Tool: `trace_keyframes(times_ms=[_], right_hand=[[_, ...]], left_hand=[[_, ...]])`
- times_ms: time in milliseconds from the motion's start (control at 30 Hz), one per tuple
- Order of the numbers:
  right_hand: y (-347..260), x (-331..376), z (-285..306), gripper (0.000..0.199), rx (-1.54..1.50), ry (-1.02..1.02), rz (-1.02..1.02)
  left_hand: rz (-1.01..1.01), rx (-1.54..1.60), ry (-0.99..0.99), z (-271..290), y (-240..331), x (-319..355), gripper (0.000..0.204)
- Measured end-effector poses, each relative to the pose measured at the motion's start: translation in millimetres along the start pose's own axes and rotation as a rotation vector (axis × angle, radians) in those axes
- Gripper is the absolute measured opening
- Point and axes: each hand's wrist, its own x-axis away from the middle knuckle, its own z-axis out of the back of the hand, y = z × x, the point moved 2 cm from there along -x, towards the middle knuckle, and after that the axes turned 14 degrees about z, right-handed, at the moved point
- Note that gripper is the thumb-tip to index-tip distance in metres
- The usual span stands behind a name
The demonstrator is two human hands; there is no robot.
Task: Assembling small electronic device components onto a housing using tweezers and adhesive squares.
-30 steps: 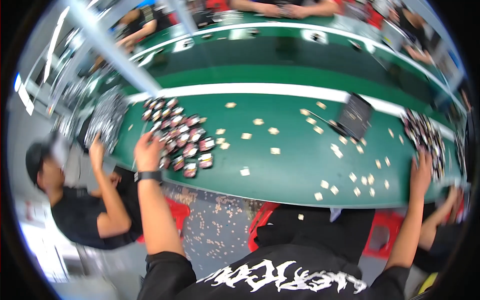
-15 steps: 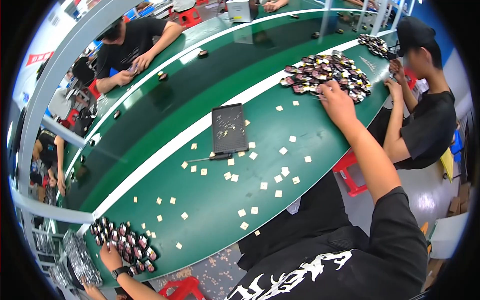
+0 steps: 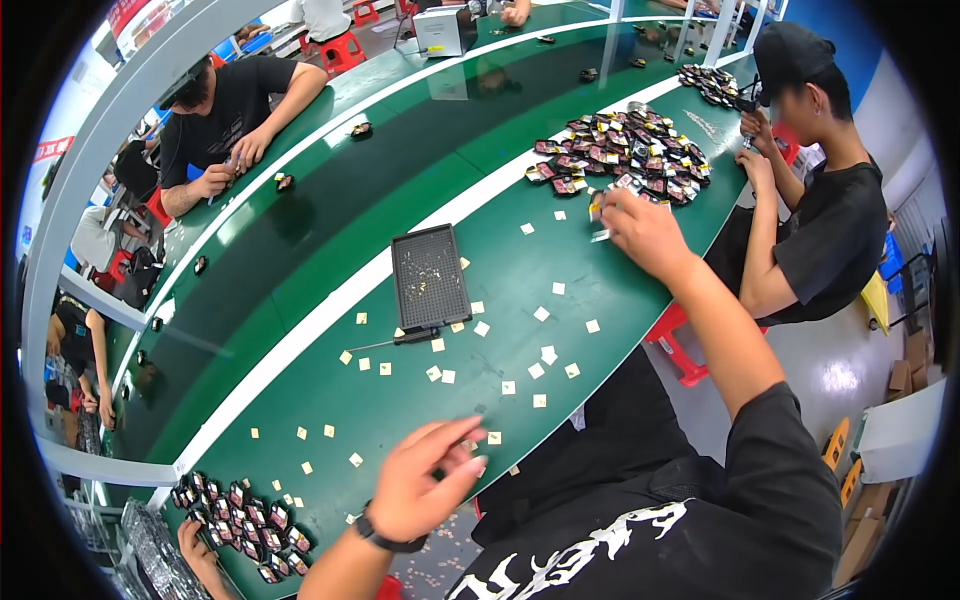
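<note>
My right hand point(image 3: 645, 232) is closed on a small black labelled part point(image 3: 597, 207), just in front of the large heap of like parts point(image 3: 655, 150). A pale strip shows under its fingertips; I cannot make out what it is. My left hand point(image 3: 425, 478), with a dark band on the wrist, hovers over the table's near edge. Its fingers are apart and slightly blurred, and nothing shows in them. Small cream squares point(image 3: 540, 401) lie scattered on the green table around it. A black perforated tray point(image 3: 430, 280) with tiny pieces on it lies farther off.
A thin screwdriver-like tool point(image 3: 405, 338) lies along the tray's near edge. At the lower left is a smaller group of black parts point(image 3: 245, 525), with another person's hand point(image 3: 198, 552) beside it. A dark conveyor belt point(image 3: 330, 215) runs beyond. Co-workers sit at right and across.
My left hand has left the lower-left group and come right, toward the table's near edge. My right hand has drawn back from the large heap with a part. The whole view has shifted somewhat.
</note>
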Motion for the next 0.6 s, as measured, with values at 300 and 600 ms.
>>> trace_keyframes(times_ms=[300, 600], right_hand=[[-207.1, -68.0, 52.8, 0.015, -0.934, 0.24, -0.212], [-234.5, -81.5, 60.3, 0.022, -1.148, -0.028, -0.397]], left_hand=[[-0.179, 0.456, 0.058, -23.1, -25.9, -40.9, 0.094], [-0.062, 0.701, -0.045, 0.6, -51.3, -45.1, 0.056]])
